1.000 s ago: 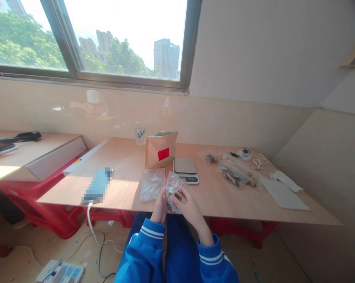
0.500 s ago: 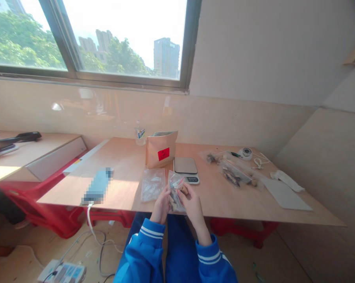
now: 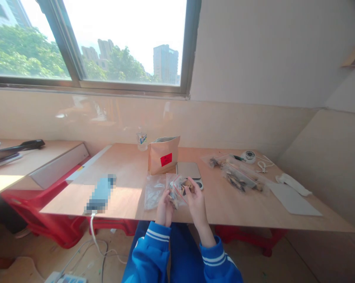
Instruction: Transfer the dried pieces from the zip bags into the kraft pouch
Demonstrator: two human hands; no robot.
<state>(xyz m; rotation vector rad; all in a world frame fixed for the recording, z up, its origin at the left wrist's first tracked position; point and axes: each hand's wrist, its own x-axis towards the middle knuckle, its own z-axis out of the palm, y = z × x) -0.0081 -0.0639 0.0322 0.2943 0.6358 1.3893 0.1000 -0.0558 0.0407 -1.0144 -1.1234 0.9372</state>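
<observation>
My left hand (image 3: 166, 208) is closed round the side of a clear zip bag (image 3: 175, 190) with dark and pale dried pieces in it. My right hand (image 3: 195, 202) pinches a brown dried slice (image 3: 189, 184) at the mouth of this bag; its exact kind is too small to tell. Just behind, a kitchen scale (image 3: 188, 170) is partly hidden by my right hand and the bag. A brown paper pouch (image 3: 162, 159) with a red label stands upright with its top open. Flat on the table left of my hands is another clear plastic bag (image 3: 154, 192).
Zip bags of dried pieces (image 3: 236, 177) lie to the right, near a white round camera (image 3: 249, 156) with its cable. A white sheet (image 3: 295, 198) and a crumpled tissue (image 3: 292, 184) are farther right. On the left lies a blurred phone (image 3: 100, 194) on a cable; a bottle (image 3: 142, 141) stands behind.
The brown slice has risen slightly with my right hand and shows more plainly at the bag's mouth. My left hand keeps its hold. The whole view has shifted a little.
</observation>
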